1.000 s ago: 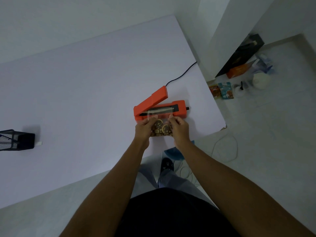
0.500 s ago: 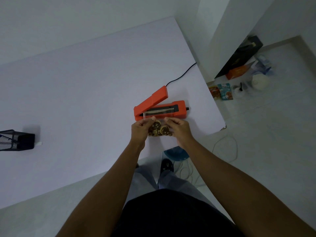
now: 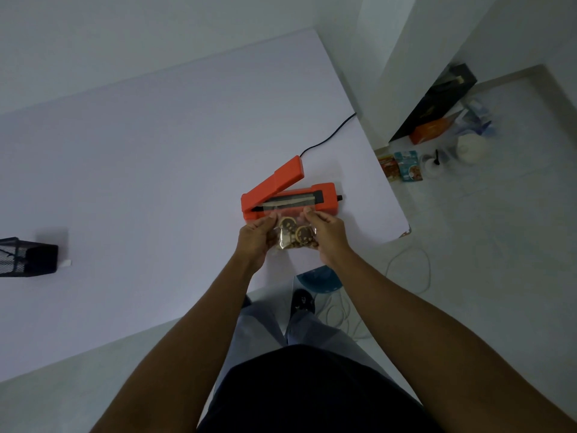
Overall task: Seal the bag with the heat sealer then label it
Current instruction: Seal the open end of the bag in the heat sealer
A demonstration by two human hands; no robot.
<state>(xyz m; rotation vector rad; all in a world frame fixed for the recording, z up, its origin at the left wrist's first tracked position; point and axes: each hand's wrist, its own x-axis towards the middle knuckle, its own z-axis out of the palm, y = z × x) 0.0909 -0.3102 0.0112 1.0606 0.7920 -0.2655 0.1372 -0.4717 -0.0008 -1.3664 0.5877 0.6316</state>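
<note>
Left hand and right hand each in pinch grip on clear snack bag; bag mouth points away, lying across open orange heat sealer, long axis left-right on bench.

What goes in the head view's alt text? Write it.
Two bare hands, left hand and right hand, hold a clear bag of cookies, its top edge laid over the open orange heat sealer on a white table.

We count one heat sealer, one bag and one mesh holder. Two hands show.
</note>
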